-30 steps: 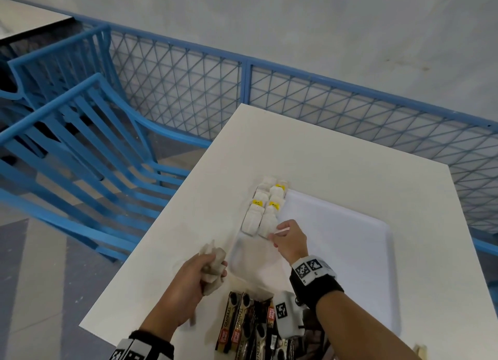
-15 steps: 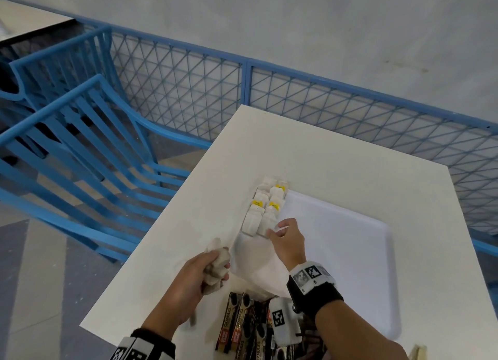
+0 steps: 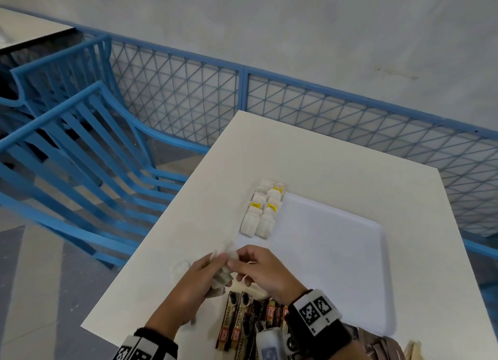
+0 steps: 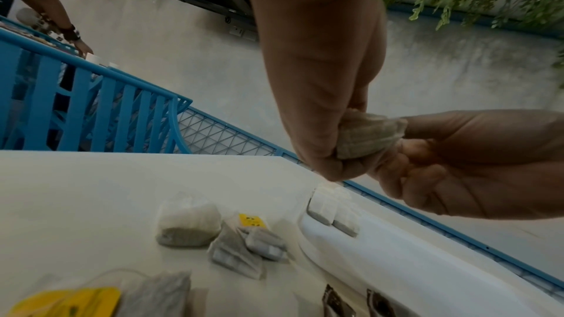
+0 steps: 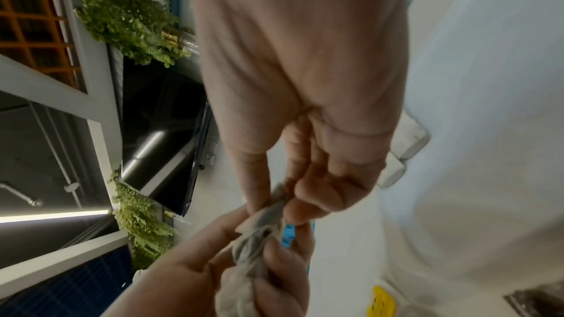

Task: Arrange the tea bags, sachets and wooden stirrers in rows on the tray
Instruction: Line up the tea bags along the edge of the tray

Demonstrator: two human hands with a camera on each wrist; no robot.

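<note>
My left hand [image 3: 215,269] grips a bundle of tea bags [image 3: 222,277] above the table, just off the near-left corner of the white tray [image 3: 350,265]. My right hand [image 3: 238,264] meets it and pinches one tea bag [image 5: 274,206] at the top of the bundle [image 4: 366,136]. Several tea bags with yellow tags [image 3: 262,210] lie in two rows at the tray's far-left corner. Dark sachets [image 3: 237,319] lie at the table's near edge, partly under my right wrist. Wooden stirrers [image 3: 415,350] show at the bottom right.
Loose tea bags [image 4: 189,223] and a yellow tag [image 4: 67,303] lie on the table left of the tray. Blue chairs [image 3: 67,144] stand to the left and a blue mesh fence [image 3: 323,112] runs behind the table. Another person's arm [image 4: 61,21] reaches beyond the chairs.
My right hand has drawn back from the tea bag rows on the tray to the bundle and taken hold of a bag. My left hand has moved slightly right toward it.
</note>
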